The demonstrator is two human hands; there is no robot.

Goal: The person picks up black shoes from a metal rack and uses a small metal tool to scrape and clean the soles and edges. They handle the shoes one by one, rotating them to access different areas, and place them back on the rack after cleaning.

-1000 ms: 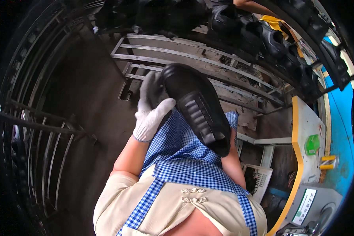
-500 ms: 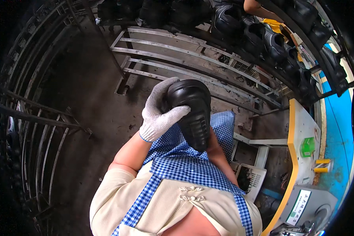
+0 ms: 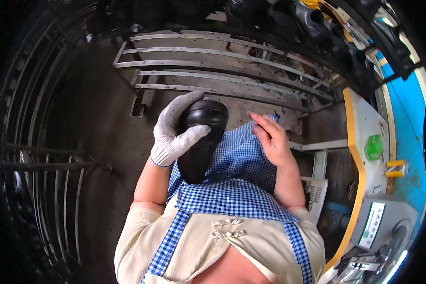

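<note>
Shoe in left hand, over apron; right hand beside it; rack beyond.

A glossy black shoe sits right in the middle, gripped by the left hand in a white knitted glove with a blue cuff. Below the shoe, a blue-and-white checked apron over a cream top. Right of the shoe, a grey machine panel edged yellow, green patch on it, blue wall beyond.
</note>
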